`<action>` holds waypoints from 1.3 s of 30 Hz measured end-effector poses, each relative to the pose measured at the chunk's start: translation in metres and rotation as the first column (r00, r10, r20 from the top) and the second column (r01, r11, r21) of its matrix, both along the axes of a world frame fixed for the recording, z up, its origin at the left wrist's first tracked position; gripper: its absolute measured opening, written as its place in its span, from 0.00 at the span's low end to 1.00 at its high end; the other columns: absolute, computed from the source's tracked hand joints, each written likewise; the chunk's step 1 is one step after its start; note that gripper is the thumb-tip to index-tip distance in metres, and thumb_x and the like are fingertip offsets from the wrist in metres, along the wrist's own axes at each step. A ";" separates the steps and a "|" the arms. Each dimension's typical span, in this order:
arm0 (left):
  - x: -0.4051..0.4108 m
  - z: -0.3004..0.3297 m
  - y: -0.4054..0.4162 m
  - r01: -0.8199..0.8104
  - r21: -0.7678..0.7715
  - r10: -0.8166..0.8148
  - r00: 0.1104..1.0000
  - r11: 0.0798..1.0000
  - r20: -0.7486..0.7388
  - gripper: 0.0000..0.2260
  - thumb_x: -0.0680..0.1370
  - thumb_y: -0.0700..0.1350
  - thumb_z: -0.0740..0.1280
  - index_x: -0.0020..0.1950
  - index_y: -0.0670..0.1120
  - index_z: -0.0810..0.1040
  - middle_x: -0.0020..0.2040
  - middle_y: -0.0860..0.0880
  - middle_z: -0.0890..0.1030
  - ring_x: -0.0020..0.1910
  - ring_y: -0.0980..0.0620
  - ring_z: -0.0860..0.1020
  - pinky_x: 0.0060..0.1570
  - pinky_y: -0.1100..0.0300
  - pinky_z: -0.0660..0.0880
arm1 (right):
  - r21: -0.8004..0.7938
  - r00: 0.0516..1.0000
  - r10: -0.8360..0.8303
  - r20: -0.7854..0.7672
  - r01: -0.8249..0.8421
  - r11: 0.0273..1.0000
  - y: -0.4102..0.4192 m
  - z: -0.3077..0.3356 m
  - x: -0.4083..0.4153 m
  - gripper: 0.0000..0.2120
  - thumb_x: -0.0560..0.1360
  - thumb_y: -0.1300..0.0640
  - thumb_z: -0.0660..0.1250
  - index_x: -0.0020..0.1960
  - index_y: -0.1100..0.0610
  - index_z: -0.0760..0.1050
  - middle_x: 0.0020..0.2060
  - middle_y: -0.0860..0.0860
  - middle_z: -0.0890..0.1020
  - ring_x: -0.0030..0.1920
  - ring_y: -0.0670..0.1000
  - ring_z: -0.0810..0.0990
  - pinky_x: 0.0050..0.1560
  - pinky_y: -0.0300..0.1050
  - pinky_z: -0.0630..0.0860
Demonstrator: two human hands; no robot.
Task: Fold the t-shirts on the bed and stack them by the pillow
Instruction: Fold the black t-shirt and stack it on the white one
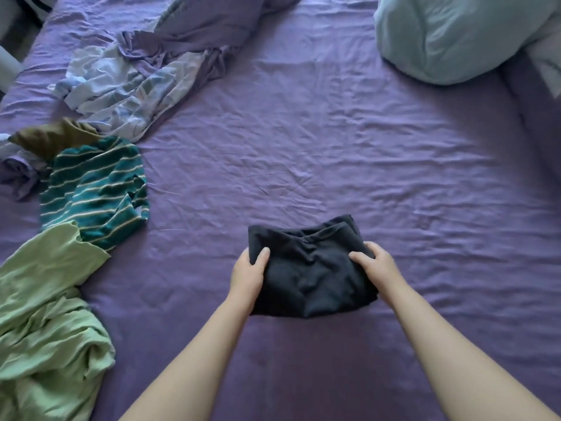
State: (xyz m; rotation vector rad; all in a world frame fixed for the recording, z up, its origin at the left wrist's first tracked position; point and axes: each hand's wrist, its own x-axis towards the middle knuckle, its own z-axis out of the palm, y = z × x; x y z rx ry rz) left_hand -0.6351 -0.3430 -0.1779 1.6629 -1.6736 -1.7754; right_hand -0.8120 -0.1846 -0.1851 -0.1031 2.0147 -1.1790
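A folded black t-shirt (309, 275) is in front of me over the purple bed sheet (303, 147). My left hand (247, 275) grips its left side, thumb on top. My right hand (376, 268) grips its right side the same way. At the left lie unfolded shirts: a teal striped one (94, 189), a light green one (48, 314) nearer me, and an olive one (51, 138) behind the striped one. A pale blue pillow (449, 34) sits at the far right.
A crumpled purple and patterned blanket (145, 68) lies at the far left of the bed. A second pale pillow edge (546, 59) shows at the right border. The bed's left edge and a dark floor gap are at the top left.
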 end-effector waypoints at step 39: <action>-0.317 0.028 0.515 0.416 0.221 -0.394 0.909 0.882 -0.136 0.06 0.81 0.48 0.59 0.51 0.56 0.75 0.53 0.52 0.81 0.55 0.51 0.79 0.59 0.49 0.75 | 0.166 0.909 -0.252 -0.333 0.320 0.933 0.578 0.052 -0.263 0.21 0.77 0.50 0.65 0.66 0.59 0.72 0.63 0.53 0.76 0.65 0.53 0.72 0.61 0.44 0.68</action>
